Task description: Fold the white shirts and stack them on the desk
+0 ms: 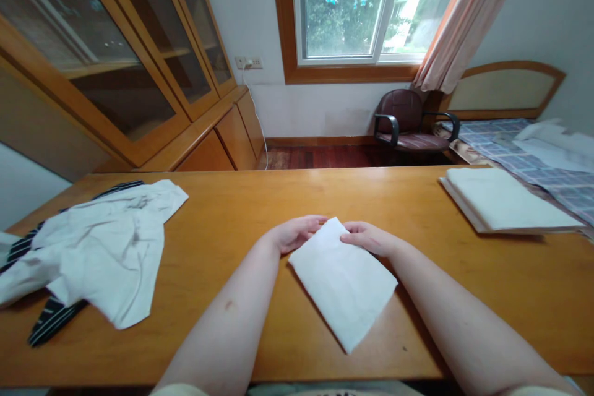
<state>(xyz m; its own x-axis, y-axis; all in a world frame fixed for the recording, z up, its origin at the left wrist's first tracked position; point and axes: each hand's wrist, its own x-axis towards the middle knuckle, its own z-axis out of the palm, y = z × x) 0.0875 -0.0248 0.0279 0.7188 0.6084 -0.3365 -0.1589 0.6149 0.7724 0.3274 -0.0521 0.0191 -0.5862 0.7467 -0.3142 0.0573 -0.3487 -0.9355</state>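
Note:
A folded white sheet (343, 284), paper or thin cloth, lies at a slant in front of me, its near corner pointing at me. At its far right edge my right hand (369, 238) holds it, thumb on top and the other fingers hidden beneath. My left hand (299, 232) is curled round the far left edge, fingertips at the far corner and partly hidden by the sheet. White clothing (111, 247) lies crumpled at the left of the wooden table (223, 210), with black striped cloth (58, 318) showing from under it.
A flat stack of folded white material (505, 198) lies at the table's right end. Beyond the table are a glass-door cabinet (158, 62), a window (343, 6), a dark armchair (403, 117) and a bed with a checked cover (533, 154). A white cable (254, 99) hangs from the wall socket.

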